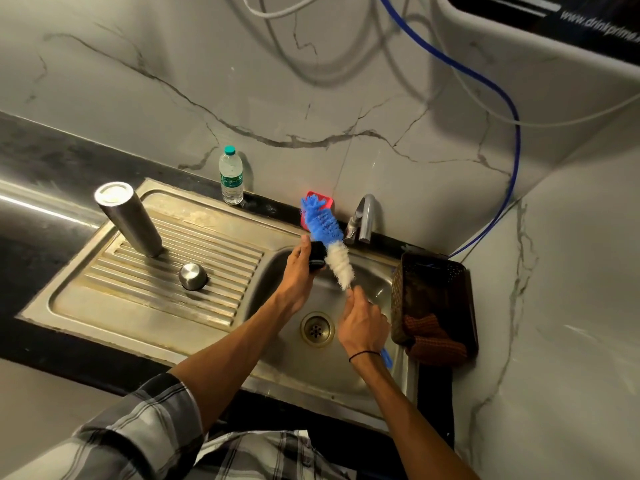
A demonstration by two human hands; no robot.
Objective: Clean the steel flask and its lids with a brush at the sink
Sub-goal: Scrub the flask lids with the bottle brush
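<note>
Frame centre, over the sink basin [367, 289]: left hand [299, 271] grips a small black lid [318, 258], fingers curled round its far side. Right hand [363, 327] is closed round the brush [329, 237] handle — bristle head, blue above white, lies against the lid.

Steel flask [130, 220] stands mouth down on the ribbed drainboard [145, 306], left of frame; domed steel lid [193, 276] sits just below it, apart.

Handling, judged: the lid is light and rigid, probably slick when wet — hold by the rim. Flask is stiff, smooth, likely to slip; grasp mid-body. Bristles soft, handle stiff.

Water bottle [231, 180] stands behind, on the tabletop [52, 161].
</note>
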